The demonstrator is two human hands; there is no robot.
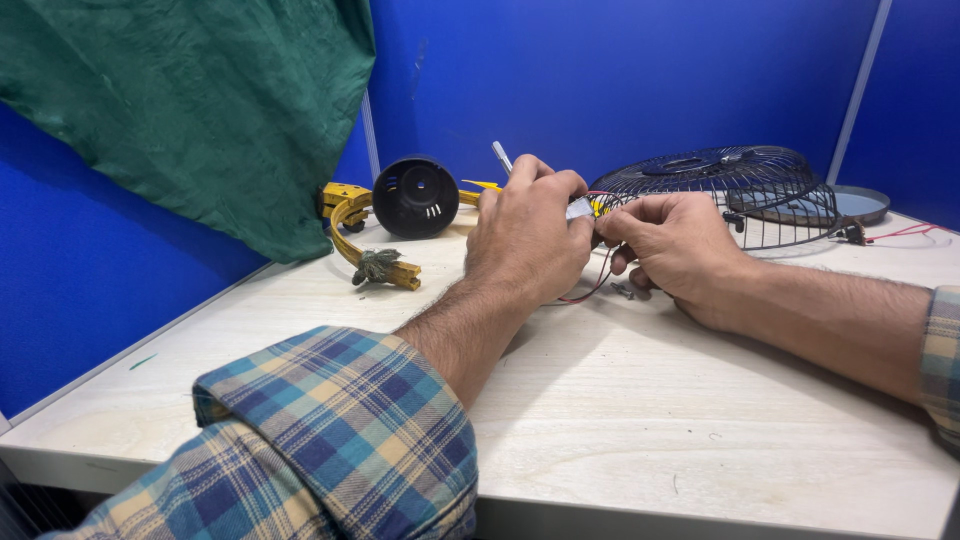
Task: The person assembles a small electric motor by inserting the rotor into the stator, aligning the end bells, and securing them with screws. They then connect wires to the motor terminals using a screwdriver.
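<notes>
Plaid sleeve (340, 440) nearest, both hands (600, 240) pinched shut on small white part (580, 208) between them

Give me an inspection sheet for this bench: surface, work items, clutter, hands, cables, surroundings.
Surface: pale wooden table, a few small marks.
Work items: small white part pinched between both hands; slim silver tool sticks up from the left hand.
Clutter: black round housing, yellow ring bracket with a grey-green wad, black wire fan guard, round plate behind it, small screw.
Hands: left hand closed on tool and part; right hand pinching the part's other side.
Cables: red wires hang beneath the hands; more red wire far right.
Surroundings: blue partition walls, green cloth draped left.
</notes>
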